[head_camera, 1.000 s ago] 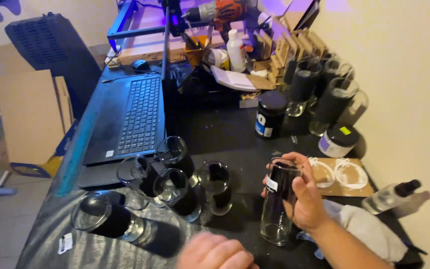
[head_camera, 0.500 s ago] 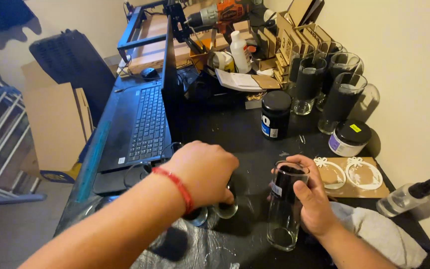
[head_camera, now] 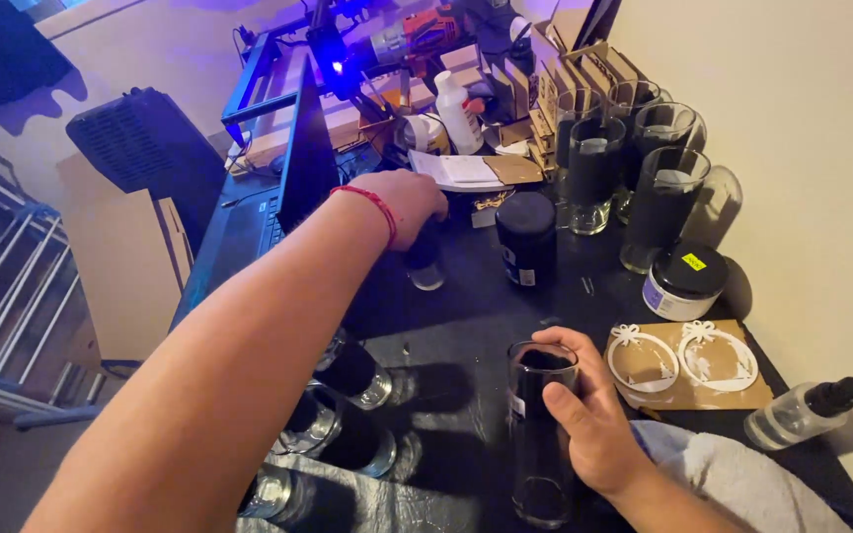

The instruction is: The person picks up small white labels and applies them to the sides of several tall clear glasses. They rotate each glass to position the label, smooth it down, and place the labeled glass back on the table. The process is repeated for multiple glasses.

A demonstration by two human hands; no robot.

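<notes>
My left hand reaches far across the black table and grips the top of a short dark-coated glass, which stands upright beside a black jar. A red string band circles that wrist. My right hand is wrapped around a tall dark-tinted glass standing upright at the near edge of the table, with the thumb along its side.
Several dark glasses lie on their sides at the lower left. Tall coated glasses stand at the back right by the wall. Nearby are a white jar with a black lid, a wooden board with white ornaments, a small bottle, a towel and a laptop.
My left arm has stretched forward from the cluster of lying glasses to the middle of the table, with a short dark glass in hand. My right hand keeps holding the tall glass.
</notes>
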